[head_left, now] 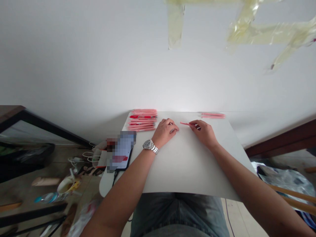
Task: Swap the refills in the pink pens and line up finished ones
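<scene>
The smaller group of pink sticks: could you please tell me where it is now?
In the head view, the smaller group lies on the table, toward its far right corner by the wall, beyond the right hand.

two pen groups (142, 120), one separate pen (185, 123), one phone (124, 148), one wristwatch (150, 145), one table (187, 168)
</scene>
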Tool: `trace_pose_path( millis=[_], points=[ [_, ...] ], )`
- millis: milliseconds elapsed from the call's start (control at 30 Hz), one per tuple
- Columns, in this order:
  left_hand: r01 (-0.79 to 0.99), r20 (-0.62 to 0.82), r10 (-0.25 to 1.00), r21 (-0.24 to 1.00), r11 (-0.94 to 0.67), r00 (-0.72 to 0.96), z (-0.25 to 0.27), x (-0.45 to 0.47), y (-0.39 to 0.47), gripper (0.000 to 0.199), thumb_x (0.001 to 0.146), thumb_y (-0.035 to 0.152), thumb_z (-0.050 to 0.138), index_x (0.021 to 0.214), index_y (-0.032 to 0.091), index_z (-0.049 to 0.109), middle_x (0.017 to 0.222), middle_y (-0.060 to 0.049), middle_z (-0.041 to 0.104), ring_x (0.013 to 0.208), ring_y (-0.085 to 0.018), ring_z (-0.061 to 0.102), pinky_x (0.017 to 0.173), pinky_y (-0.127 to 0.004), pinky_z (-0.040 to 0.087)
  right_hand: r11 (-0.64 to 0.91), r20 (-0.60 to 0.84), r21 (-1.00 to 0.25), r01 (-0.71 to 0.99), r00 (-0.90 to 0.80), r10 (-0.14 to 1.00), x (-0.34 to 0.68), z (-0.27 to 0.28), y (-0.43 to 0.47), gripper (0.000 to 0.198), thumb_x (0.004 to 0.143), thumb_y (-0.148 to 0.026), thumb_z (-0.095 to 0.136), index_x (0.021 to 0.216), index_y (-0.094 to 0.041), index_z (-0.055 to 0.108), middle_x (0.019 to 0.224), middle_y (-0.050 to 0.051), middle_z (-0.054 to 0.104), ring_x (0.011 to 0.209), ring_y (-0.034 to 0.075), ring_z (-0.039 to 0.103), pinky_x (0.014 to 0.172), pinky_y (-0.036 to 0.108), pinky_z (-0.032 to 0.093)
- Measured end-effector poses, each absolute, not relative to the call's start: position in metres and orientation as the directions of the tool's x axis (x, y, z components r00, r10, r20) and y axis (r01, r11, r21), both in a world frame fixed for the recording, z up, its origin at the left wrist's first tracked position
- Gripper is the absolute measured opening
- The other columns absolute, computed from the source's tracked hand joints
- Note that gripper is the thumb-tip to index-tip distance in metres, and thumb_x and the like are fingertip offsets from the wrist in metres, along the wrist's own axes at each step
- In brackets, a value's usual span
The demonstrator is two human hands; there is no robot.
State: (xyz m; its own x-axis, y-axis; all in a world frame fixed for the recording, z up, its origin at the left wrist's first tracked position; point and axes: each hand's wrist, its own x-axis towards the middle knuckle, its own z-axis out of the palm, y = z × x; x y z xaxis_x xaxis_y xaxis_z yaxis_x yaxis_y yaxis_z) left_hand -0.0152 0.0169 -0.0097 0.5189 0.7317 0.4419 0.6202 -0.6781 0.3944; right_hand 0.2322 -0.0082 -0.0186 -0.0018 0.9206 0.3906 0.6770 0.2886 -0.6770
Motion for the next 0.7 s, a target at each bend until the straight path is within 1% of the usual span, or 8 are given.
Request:
trace_pose_path(
  millis=[433,600,700],
  points=[
    [0.649,0.422,0.771,0.422,-0.633,0.478,-0.0065,-0.0155,0.017,0.018,0.089,0.012,0.065,0.091,0.026,0.075,0.108,-0.005,0.065,0.102,-0.023,0.058,0.097,-0.041,0.05,0.321,0.414,-0.657,0.682,-0.029,0.91,0.2331,-0.0198,-0.0081,0.02,0.095,-0.035,0.061,0.104,-0.024,0.075,0.095,0.005,0.075,0.076,0.018,0.069,0.071,0.032,0.056],
    [0.645,0.419,0.774,0.434,-0.629,0.474,-0.0055,-0.0157,0.0164,0.016,0.09,0.013,0.064,0.091,0.025,0.075,0.108,-0.005,0.065,0.102,-0.023,0.058,0.097,-0.041,0.05,0.303,0.397,-0.663,0.685,-0.022,0.918,0.2325,-0.0182,-0.0087,0.018,0.094,-0.032,0.062,0.103,-0.023,0.075,0.094,0.004,0.075,0.076,0.018,0.068,0.071,0.031,0.055],
    [0.649,0.425,0.785,0.449,-0.615,0.45,-0.004,-0.0152,0.0158,0.016,0.091,0.014,0.063,0.096,0.025,0.073,0.107,-0.005,0.065,0.102,-0.023,0.058,0.097,-0.041,0.05,0.301,0.395,-0.663,0.686,-0.022,0.918,0.233,-0.0186,-0.0081,0.019,0.094,-0.032,0.062,0.104,-0.024,0.075,0.095,0.004,0.075,0.076,0.018,0.068,0.071,0.032,0.055]
  ],
)
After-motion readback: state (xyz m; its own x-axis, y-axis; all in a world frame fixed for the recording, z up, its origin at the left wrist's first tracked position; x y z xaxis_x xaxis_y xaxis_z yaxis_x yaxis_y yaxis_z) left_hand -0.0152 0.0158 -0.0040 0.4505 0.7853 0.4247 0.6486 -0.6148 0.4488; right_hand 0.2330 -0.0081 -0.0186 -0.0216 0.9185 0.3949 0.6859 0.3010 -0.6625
